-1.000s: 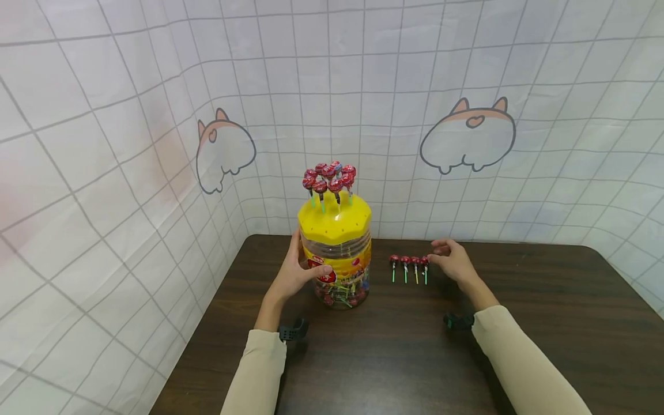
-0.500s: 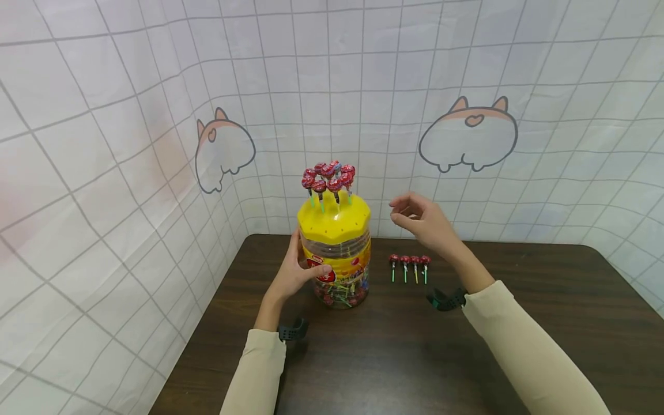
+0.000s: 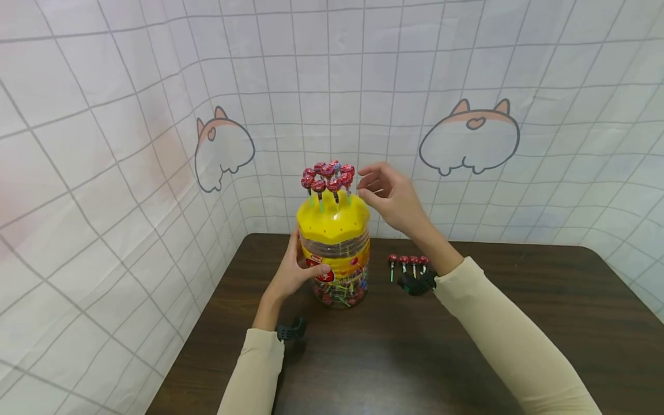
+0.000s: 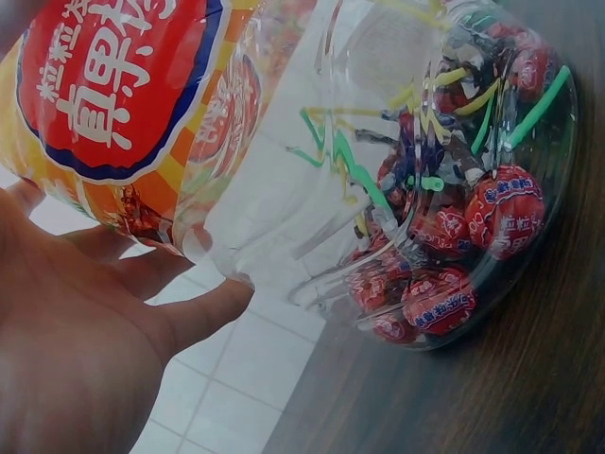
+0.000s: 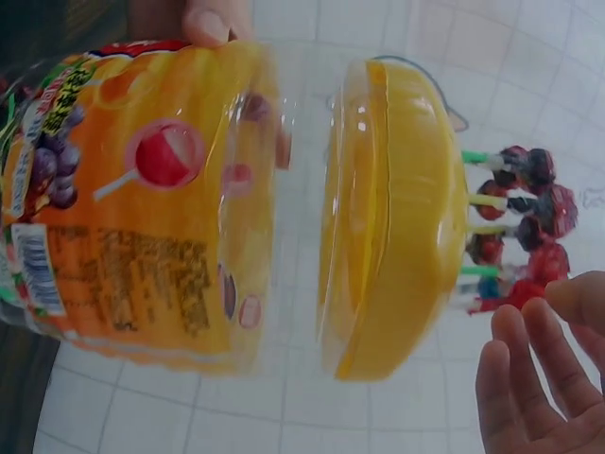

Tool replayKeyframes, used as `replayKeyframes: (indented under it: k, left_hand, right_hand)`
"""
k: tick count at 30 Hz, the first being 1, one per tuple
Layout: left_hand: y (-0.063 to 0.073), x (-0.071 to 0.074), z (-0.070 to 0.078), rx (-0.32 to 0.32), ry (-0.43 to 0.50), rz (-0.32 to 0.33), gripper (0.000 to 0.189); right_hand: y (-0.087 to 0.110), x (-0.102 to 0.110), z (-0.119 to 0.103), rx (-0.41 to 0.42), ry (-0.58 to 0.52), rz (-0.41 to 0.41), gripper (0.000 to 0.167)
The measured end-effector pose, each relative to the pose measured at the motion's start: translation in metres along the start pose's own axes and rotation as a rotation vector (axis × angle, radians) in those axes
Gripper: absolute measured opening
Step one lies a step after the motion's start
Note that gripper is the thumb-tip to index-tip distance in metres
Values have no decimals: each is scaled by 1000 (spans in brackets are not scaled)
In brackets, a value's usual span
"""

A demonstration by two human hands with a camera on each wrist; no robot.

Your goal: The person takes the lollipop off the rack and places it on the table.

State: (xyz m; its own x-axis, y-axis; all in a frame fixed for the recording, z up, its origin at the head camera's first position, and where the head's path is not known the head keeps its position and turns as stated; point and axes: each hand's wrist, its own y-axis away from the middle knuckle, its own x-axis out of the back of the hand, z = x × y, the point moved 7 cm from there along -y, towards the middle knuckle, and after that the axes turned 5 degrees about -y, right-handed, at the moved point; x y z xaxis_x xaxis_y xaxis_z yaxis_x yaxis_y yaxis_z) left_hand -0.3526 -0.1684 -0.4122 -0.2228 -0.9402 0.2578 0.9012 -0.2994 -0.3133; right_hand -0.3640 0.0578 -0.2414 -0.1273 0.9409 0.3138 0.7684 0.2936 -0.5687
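Note:
A clear plastic candy jar [image 3: 342,271] with a yellow lid [image 3: 332,222] stands upright on the table, lollipops inside its lower part. Several red-wrapped lollipops [image 3: 328,173] stick up from the lid on green and yellow sticks. My left hand [image 3: 290,276] grips the jar's left side, thumb across the front label; the left wrist view shows the fingers [image 4: 203,317] against its wall. Raised at the lid's right is my right hand [image 3: 391,193], thumb and fingers parted. In the right wrist view its fingertips [image 5: 515,326] are right at a red lollipop [image 5: 534,291] on the lid.
On the dark wooden table [image 3: 353,357], several lollipops [image 3: 404,262] lie in a row right of the jar, partly behind the right wrist's black strap [image 3: 417,282]. A white gridded cloth [image 3: 394,80] hangs behind and on the left.
My right hand has risen from the lollipop row and moved left to those on the lid. The row still lies on the table. My left hand and the jar have stayed put.

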Motion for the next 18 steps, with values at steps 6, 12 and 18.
replayKeyframes:
  k: [6, 12, 18]
  left_hand:
    - [-1, 1, -2, -1, -4, -4, 104]
    - [-2, 1, -3, -8, -1, -11, 104]
    - [-2, 1, -3, -5, 3, -8, 105]
  right_hand:
    - [-8, -11, 2, 0, 9, 23, 33]
    - [-10, -18, 5, 20, -20, 51, 34]
    - [-9, -22, 5, 47, -45, 73, 35]
